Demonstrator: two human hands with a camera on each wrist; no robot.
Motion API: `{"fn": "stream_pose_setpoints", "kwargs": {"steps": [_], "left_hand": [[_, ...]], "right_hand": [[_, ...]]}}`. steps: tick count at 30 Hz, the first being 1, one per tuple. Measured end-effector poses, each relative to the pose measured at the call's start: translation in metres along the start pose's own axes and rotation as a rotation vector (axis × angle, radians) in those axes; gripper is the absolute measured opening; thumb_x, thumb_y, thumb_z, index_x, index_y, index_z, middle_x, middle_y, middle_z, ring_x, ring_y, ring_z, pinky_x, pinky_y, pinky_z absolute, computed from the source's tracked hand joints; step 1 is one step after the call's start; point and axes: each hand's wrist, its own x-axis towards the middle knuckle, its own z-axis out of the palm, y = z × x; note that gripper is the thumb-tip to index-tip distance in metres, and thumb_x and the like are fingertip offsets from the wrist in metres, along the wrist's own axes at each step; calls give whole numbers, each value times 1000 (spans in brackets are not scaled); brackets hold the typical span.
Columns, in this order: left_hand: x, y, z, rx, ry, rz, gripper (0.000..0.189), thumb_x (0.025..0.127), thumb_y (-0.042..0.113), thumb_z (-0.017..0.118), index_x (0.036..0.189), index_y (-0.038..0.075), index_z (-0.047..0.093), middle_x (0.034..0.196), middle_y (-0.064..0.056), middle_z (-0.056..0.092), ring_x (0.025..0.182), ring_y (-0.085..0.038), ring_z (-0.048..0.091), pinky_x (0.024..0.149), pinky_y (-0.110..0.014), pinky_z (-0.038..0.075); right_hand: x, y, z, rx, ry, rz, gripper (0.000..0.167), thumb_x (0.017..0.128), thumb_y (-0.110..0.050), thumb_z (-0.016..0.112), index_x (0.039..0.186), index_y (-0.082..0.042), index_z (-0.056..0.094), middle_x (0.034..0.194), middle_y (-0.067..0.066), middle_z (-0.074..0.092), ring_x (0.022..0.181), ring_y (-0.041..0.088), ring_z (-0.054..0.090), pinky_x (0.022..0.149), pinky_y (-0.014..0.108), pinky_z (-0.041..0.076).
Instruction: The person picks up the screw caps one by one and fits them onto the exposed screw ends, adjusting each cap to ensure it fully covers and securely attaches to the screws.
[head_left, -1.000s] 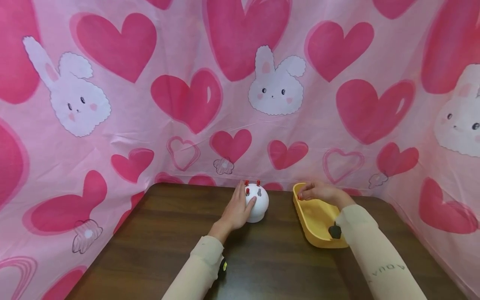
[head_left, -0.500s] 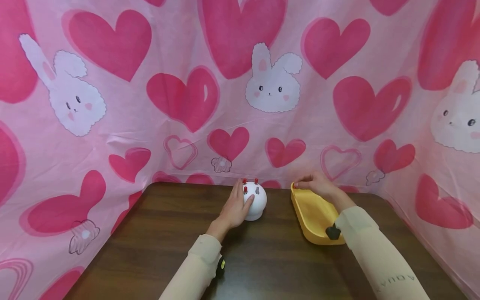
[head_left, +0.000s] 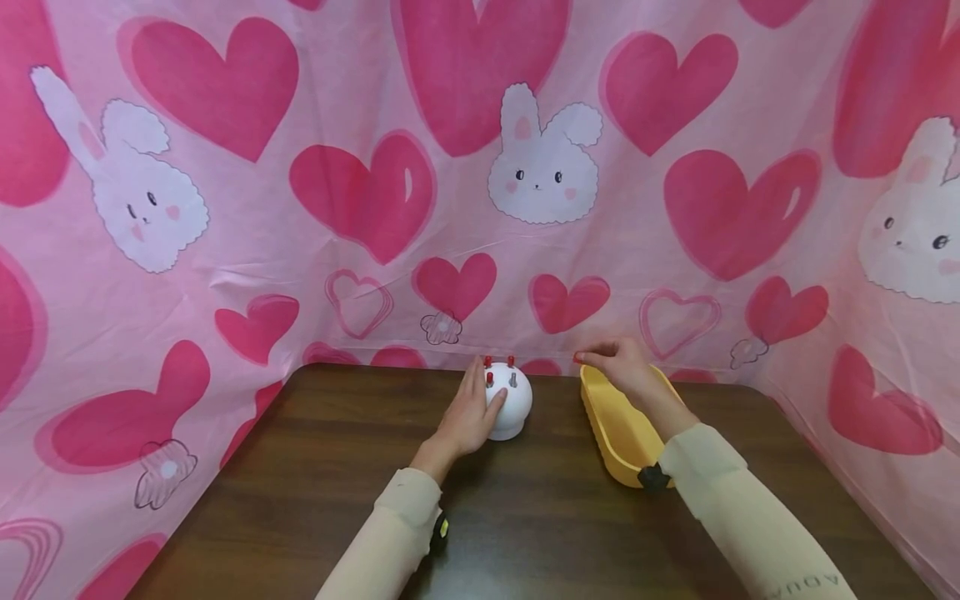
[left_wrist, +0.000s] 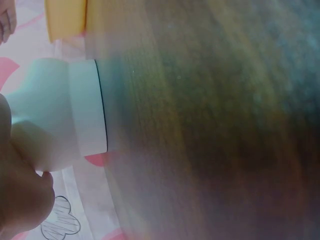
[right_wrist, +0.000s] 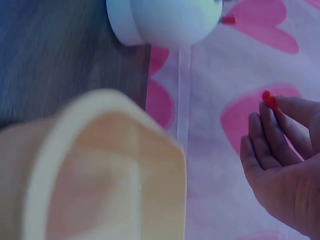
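Note:
A white round body on a short base [head_left: 512, 410] stands on the table, with several small pegs on top. Red pieces [head_left: 511, 362] cover some pegs, and one grey peg [head_left: 513, 380] is bare. My left hand [head_left: 467, 417] holds the body's left side, thumb across its front; the far fingertips are partly hidden in the left wrist view. Above the far end of a yellow tray [head_left: 626, 437], my right hand [head_left: 626, 367] pinches a small red piece [right_wrist: 269, 99] between thumb and index finger. Its other fingers are loosely bent.
The dark wooden table [head_left: 322, 500] carries the white body and the tray side by side. A pink cloth [head_left: 360, 208] with hearts and rabbits hangs close behind the table's far edge and along both sides.
My right hand has lifted out of the yellow tray with the small red piece and moved slightly left, above its far rim. The left hand has stayed on the white body.

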Motion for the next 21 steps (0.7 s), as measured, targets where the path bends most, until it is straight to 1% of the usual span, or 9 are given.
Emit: {"fn": "stream_pose_setpoints", "kwargs": {"steps": [2,4,7,9,15,18,21], "left_hand": [[0,1,-1,-3,5,5,81,106,45,45,161,-5,12,169,-21,13,156,-34,15,124,-48,21],[0,1,-1,-3,5,4,81,106,45,45,161,-5,12,169,-21,13,157,-34,15,124,-48,21],[1,0,0,2,0,-1,82,106,46,44,161,-4,12,169,-21,13,157,-33,14,124,-47,20],[1,-1,0,0,1,-2,82,106,46,45,161,-4,12,169,-20,14,157,-33,14,124,-48,21],[1,-1,-1,-7,1,4,81,106,46,44,161,-5,12,169,-21,14,157,-33,14,124,-48,21],[1,-1,-1,-6,-3,3,82,106,47,43,161,-4,11,169,-20,13,157,-33,14,124,-48,21],[1,-2,0,-6,2,8,81,107,47,43,161,-5,11,169,-21,13,156,-34,15,124,-49,21]], "right_hand": [[-2,-4,5,13,23,-9,34,98,-20,71,120,5,72,114,17,74,98,23,64,92,31,53],[-4,-8,10,22,39,-13,34,98,-22,71,121,3,73,115,17,74,101,26,64,90,28,53],[-7,-14,16,26,60,-11,32,98,-26,72,120,-3,74,115,13,74,104,29,63,88,27,55],[-10,-18,21,34,70,-20,32,98,-26,72,120,-4,74,115,11,73,105,30,63,88,28,55],[-16,-26,38,17,108,-76,29,98,-23,72,120,-5,73,114,11,73,102,25,65,89,29,57],[-19,-28,46,-4,119,-101,27,97,-25,72,119,-9,74,114,9,74,102,25,67,88,32,58],[-21,-29,54,-17,129,-146,26,96,-24,73,118,-10,74,114,8,74,104,25,69,90,36,59]]}}
